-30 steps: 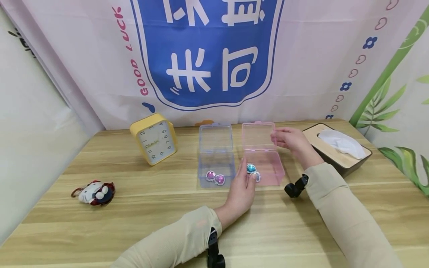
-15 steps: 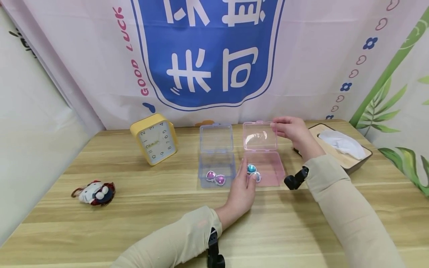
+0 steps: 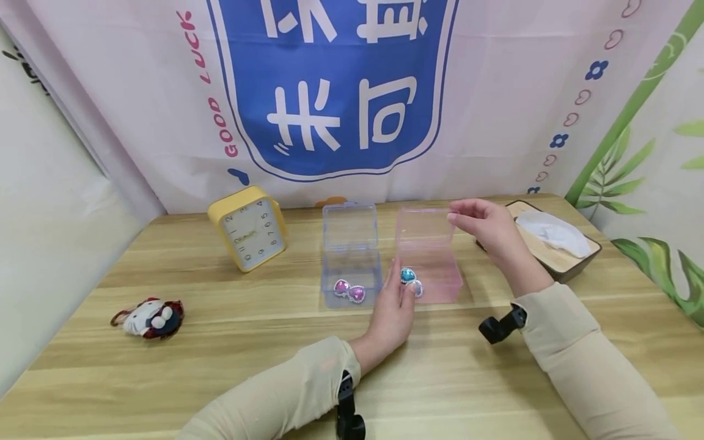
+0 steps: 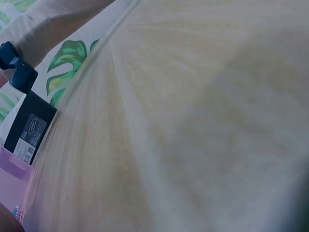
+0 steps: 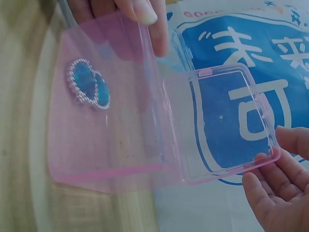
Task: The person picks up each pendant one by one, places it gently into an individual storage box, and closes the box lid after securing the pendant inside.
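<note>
In the head view, a clear pink plastic box (image 3: 440, 278) stands with its hinged lid (image 3: 423, 227) raised. My left hand (image 3: 387, 318) holds the box's left side, thumb toward the front. My right hand (image 3: 489, 229) pinches the lid's upper right corner; in the right wrist view, fingers (image 5: 277, 179) and thumb meet around that corner. A bow-shaped ornament with blue gems (image 5: 87, 84) and a beaded rim lies inside. Beside it, a clear blue box (image 3: 350, 266) with its lid up contains a similar purple-gemmed ornament (image 3: 349, 291). The left wrist view shows mostly table.
On the left are a yellow clock (image 3: 250, 229) and a cat-faced plush (image 3: 151, 319). A tissue box (image 3: 555, 238) sits right of the pink box, behind my right forearm. A printed cloth (image 3: 330, 122) hangs along the table's back edge.
The pink lid's top edge has come forward and down a little, with my right hand on its corner. My left hand keeps its place on the box. The head view has shifted slightly.
</note>
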Demonstrator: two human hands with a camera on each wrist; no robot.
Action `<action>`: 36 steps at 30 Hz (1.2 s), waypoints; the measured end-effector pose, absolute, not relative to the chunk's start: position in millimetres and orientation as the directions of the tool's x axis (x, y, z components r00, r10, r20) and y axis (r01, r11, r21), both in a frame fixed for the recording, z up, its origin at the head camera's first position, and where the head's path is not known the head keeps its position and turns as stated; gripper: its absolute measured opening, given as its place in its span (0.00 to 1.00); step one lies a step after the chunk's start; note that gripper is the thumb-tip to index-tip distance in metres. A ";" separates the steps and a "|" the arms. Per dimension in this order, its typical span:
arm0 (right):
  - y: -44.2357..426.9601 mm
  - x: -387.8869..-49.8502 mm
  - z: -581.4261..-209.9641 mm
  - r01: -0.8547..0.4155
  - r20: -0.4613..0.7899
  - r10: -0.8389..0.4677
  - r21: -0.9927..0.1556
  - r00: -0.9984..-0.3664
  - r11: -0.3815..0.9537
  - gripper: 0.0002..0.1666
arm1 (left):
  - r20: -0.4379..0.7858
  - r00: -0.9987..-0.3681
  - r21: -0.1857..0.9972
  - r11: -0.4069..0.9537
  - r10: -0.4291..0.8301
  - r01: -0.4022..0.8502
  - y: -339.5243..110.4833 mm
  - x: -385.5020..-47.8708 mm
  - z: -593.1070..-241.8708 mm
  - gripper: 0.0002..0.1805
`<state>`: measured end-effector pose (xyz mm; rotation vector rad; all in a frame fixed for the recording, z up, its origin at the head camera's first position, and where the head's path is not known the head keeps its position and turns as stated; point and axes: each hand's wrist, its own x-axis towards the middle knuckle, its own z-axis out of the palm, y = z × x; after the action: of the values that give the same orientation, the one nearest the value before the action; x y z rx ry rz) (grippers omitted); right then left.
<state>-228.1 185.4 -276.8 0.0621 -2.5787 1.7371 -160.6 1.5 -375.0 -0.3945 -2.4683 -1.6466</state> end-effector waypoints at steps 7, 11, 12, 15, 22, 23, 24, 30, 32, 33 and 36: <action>183.8 -208.3 -282.9 -0.072 0.073 -0.010 -0.941 -0.997 0.332 0.26 | 0.243 -0.961 0.895 0.352 0.132 0.275 1.2 -163.6 -374.4 0.31; 182.5 -198.7 -290.1 -0.073 0.076 0.000 -0.948 -0.997 0.309 0.25 | 0.235 -0.964 0.900 0.348 0.123 0.263 1.2 -162.4 -373.4 0.31; 181.9 -196.4 -292.0 -0.072 0.077 0.005 -0.950 -0.997 0.303 0.24 | 0.233 -0.965 0.904 0.340 0.119 0.260 1.1 -162.1 -372.9 0.31; 180.2 -190.7 -298.1 -0.065 0.077 0.032 -0.957 -0.997 0.283 0.19 | 0.224 -0.969 0.925 0.289 0.108 0.246 1.3 -161.7 -371.5 0.32; 177.7 -183.9 -316.4 -0.077 0.104 0.113 -0.971 -0.988 0.225 0.07 | 0.197 -0.977 0.951 0.224 0.084 0.211 3.1 -162.2 -370.3 0.33; 177.3 -183.1 -318.6 -0.071 0.099 0.118 -0.974 -0.988 0.217 0.07 | 0.192 -0.978 0.955 0.216 0.081 0.205 3.7 -162.4 -370.7 0.33; 176.9 -182.5 -320.8 -0.063 0.090 0.121 -0.977 -0.989 0.206 0.08 | 0.186 -0.979 0.958 0.206 0.079 0.199 4.3 -162.6 -370.8 0.34; 174.8 -175.5 -327.8 0.025 -0.009 0.106 -0.987 -0.994 0.157 0.19 | 0.182 -0.980 0.976 0.101 0.083 0.190 5.9 -163.6 -371.9 0.38; 174.0 -173.2 -329.3 0.046 -0.033 0.095 -0.990 -0.995 0.135 0.20 | 0.195 -0.977 0.977 0.075 0.088 0.202 6.2 -163.9 -372.8 0.39; 173.5 -172.5 -330.2 0.055 -0.045 0.090 -0.992 -0.995 0.116 0.20 | 0.199 -0.976 0.977 0.066 0.088 0.205 6.4 -163.8 -373.1 0.39; 172.0 -170.8 -333.5 0.063 -0.059 0.084 -0.996 -0.995 0.055 0.18 | 0.202 -0.976 0.977 0.052 0.082 0.206 7.4 -163.4 -373.3 0.36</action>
<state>-170.8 172.0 -333.5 -0.1589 -2.2708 2.1428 -163.4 7.4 -373.3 -0.3045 -2.2104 -2.0799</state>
